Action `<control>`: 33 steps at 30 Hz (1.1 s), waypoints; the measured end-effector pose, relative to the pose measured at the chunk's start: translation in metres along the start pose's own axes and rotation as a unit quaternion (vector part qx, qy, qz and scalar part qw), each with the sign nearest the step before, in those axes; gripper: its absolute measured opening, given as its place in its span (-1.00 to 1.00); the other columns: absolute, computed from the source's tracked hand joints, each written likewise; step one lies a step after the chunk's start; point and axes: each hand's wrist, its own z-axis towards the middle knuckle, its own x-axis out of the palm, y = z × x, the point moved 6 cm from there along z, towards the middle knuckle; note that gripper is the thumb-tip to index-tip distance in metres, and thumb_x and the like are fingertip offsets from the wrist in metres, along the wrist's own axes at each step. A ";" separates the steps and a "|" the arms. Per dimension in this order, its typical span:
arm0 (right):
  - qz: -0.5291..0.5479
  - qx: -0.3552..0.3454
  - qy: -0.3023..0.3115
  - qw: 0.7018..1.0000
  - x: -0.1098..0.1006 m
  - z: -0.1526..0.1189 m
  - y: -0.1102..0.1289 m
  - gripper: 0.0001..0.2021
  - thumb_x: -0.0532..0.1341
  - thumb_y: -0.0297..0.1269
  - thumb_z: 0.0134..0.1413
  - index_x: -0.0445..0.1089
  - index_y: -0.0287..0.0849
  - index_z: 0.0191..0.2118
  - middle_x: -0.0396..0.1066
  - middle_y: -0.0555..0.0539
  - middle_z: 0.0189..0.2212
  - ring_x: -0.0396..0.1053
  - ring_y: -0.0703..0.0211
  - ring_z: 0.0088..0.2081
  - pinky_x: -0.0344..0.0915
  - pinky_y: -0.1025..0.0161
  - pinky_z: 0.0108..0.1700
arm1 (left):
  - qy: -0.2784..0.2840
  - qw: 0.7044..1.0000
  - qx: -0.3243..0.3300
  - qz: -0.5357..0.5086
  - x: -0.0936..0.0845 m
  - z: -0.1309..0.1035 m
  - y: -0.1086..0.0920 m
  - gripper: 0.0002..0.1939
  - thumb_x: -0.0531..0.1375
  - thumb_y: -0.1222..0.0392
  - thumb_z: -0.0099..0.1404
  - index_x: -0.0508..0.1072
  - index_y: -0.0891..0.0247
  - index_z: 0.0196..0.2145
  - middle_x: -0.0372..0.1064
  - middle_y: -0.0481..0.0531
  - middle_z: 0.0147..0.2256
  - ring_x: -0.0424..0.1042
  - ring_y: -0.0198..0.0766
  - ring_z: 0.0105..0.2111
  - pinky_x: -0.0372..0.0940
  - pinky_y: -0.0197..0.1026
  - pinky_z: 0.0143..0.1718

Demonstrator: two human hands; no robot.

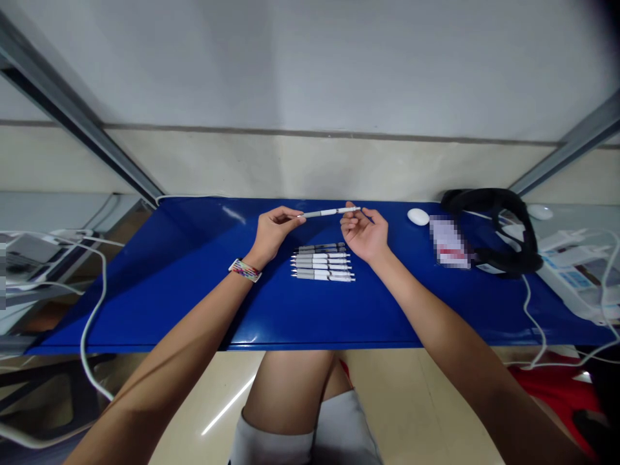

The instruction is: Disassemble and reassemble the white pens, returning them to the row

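Note:
A white and grey pen (329, 212) is held level above the blue table (320, 323). My left hand (274, 234) pinches its grey end between thumb and fingers. At the pen's other end is my right hand (365, 234), palm up with curled fingers and the thumb apart; whether a finger touches the pen tip is hard to tell. Below the hands, several white and grey pens (322, 266) lie side by side in a row, tips to the left. A darker pen (320, 248) lies at the far side of that row.
To the right are a white oval object (418, 217), a blurred-out rectangular item (449, 242) and a black headset-like band (527, 248). White cables (535, 323) hang over the right edge, and another (99, 303) at the left. A wall stands behind the table.

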 end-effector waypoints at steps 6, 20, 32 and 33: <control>-0.020 0.006 -0.003 1.000 0.001 0.001 -0.001 -0.83 0.19 -0.43 0.18 0.49 -0.20 -0.14 0.33 0.02 -0.51 0.20 0.31 -0.53 0.28 0.40 -0.52 | 0.000 1.000 0.013 0.003 0.000 0.001 -0.001 -0.69 0.59 0.05 0.08 0.67 0.20 -0.29 0.64 0.03 -0.29 0.59 -0.22 -0.26 0.48 -0.15 -0.12; -0.039 -0.001 -0.003 0.999 0.000 0.000 0.000 -0.84 0.24 -0.33 0.24 0.51 -0.18 -0.10 0.39 0.01 -0.47 0.26 0.29 -0.50 0.33 0.36 -0.49 | 0.010 1.000 0.020 -0.002 0.001 0.000 -0.004 -0.71 0.58 0.07 0.08 0.63 0.20 -0.33 0.61 -0.01 -0.32 0.54 -0.27 -0.30 0.43 -0.19 -0.16; -0.052 -0.010 -0.018 0.998 -0.001 0.004 0.000 -0.91 0.23 -0.40 0.34 0.51 -0.16 -0.16 0.35 0.06 -0.52 0.23 0.33 -0.54 0.28 0.40 -0.52 | 0.014 1.000 0.017 0.009 0.002 -0.001 -0.002 -0.70 0.59 0.04 0.07 0.64 0.19 -0.34 0.62 0.01 -0.31 0.55 -0.23 -0.29 0.45 -0.15 -0.15; -0.056 -0.015 -0.020 0.998 -0.002 0.004 0.000 -0.91 0.23 -0.40 0.35 0.51 -0.16 -0.17 0.34 0.06 -0.53 0.22 0.34 -0.54 0.28 0.40 -0.52 | 0.014 1.000 0.018 0.010 0.003 -0.001 -0.003 -0.70 0.59 0.03 0.06 0.63 0.19 -0.35 0.62 0.01 -0.32 0.55 -0.23 -0.29 0.45 -0.15 -0.15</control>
